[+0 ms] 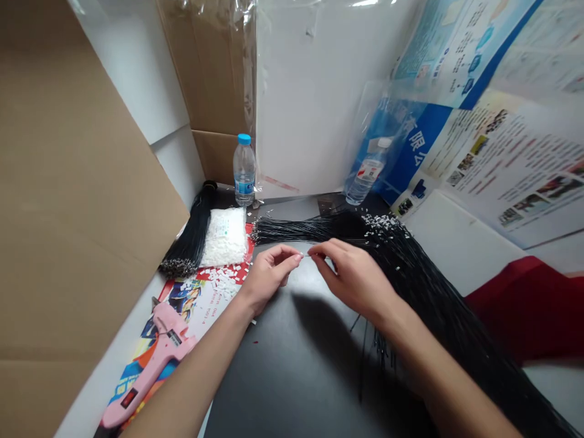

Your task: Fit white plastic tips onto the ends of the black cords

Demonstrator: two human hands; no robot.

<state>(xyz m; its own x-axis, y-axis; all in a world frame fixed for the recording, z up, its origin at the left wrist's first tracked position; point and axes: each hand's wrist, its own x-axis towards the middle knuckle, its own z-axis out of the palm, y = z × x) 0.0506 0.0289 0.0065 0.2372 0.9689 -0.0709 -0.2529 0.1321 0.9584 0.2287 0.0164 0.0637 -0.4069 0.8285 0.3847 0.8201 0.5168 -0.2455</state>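
Note:
Over the dark tabletop, my left hand is closed in a pinch on a small white plastic connector, mostly covered by the fingertips. Facing it, my right hand pinches a thin wire whose tip reaches toward the connector; most of that wire is hidden by the hand. A long bundle of black wires runs down the right side, with small white connectors on its far ends. Another row of black wires lies behind my hands, its metal-tipped ends pointing left.
On the left are a bag of white connectors, loose white pieces, a tied black wire bundle and a pink glue gun. Two water bottles stand at the back. A cardboard panel walls the left side.

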